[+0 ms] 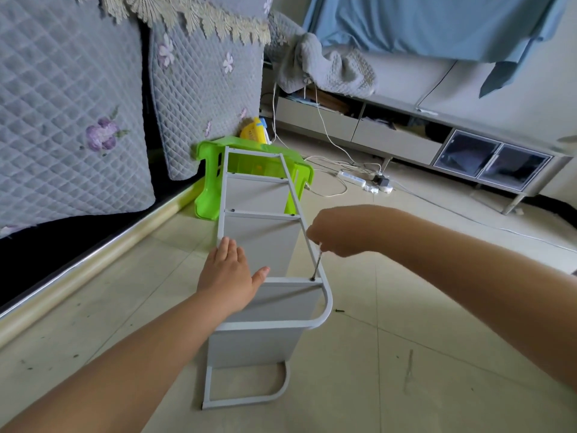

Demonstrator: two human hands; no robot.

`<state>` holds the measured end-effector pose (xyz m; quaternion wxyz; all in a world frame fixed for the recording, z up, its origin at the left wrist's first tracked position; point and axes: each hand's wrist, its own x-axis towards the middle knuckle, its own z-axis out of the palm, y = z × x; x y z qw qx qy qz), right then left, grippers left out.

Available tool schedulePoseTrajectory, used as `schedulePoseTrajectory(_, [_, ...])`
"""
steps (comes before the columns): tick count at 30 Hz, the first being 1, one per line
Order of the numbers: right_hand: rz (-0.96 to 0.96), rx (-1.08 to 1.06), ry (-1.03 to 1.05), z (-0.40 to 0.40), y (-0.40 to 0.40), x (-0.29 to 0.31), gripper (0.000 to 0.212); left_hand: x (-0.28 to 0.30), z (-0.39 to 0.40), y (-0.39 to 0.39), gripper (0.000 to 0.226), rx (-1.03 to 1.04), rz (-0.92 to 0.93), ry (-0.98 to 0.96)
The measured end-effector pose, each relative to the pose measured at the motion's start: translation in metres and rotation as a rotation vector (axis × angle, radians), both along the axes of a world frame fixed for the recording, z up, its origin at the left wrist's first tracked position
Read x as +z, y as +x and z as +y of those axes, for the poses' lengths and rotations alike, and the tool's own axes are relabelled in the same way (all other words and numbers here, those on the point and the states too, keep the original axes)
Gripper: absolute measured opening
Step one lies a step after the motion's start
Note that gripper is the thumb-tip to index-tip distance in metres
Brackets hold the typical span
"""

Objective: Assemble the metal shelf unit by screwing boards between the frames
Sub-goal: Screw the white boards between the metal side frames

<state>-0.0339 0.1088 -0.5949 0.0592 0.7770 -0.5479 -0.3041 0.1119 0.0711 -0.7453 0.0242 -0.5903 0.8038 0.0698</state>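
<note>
With right hand [337,232] fingers closed on the screwdriver [317,264] and left hand [231,276] spread flat on the frame [327,304], cam-out from the tilted shaft was judged likely.

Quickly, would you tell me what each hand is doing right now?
Left hand: open, palm flat on the shelf frame, gripping nothing.
Right hand: closed around a screwdriver, tip at a screw in the frame.

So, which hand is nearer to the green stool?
Left. The left hand rests flat on the shelf frame, just below the green stool. The right hand is further right, holding the screwdriver.
</note>
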Motion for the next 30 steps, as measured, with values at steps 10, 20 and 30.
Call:
schedulePoseTrajectory(10, [0.039, -0.16, 0.006, -0.003, 0.001, -0.006, 0.026, -0.004, -0.002, -0.002, 0.075, 0.001, -0.013, -0.03])
schedulePoseTrajectory(20, [0.06, -0.232, 0.067, -0.007, 0.016, 0.003, 0.019, -0.002, -0.002, -0.002, 0.075, 0.004, 0.003, -0.017])
schedulePoseTrajectory(30, [0.064, 0.311, -0.065, -0.002, 0.004, -0.008, 0.027, -0.006, -0.002, -0.001, 0.075, -0.002, 0.007, -0.032])
